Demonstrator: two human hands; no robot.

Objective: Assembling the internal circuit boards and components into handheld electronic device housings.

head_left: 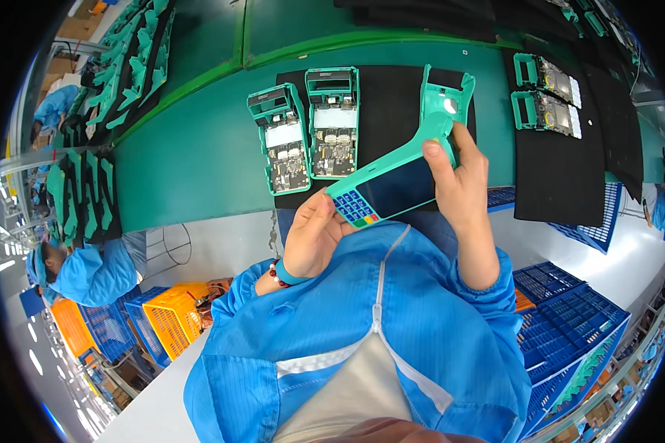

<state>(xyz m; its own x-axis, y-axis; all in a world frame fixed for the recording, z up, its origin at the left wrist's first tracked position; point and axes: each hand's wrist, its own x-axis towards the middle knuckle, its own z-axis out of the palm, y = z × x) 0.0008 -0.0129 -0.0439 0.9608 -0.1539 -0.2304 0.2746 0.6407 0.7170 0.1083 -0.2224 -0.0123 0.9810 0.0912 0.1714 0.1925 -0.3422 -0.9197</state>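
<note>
Between my two hands is a teal card payment terminal (399,184), tilted, its dark screen and blue keypad facing up. My left hand (314,229) grips the keypad end with thumb and fingers. My right hand (462,173) holds the other end, thumb on the top edge by the screen. Beyond it, an open teal housing part (448,100) with a round white spot shows; whether it joins the terminal is hard to tell. Two opened terminal housings with bare circuit boards, a left one (281,140) and a right one (333,125), lie on the black mat (388,96).
Two more opened housings (547,96) lie on a black mat (558,177) at the right. Teal shells (81,196) stand in a row at the left. Blue crates (569,317) and orange crates (174,317) flank me. A person in blue (96,269) sits at the left.
</note>
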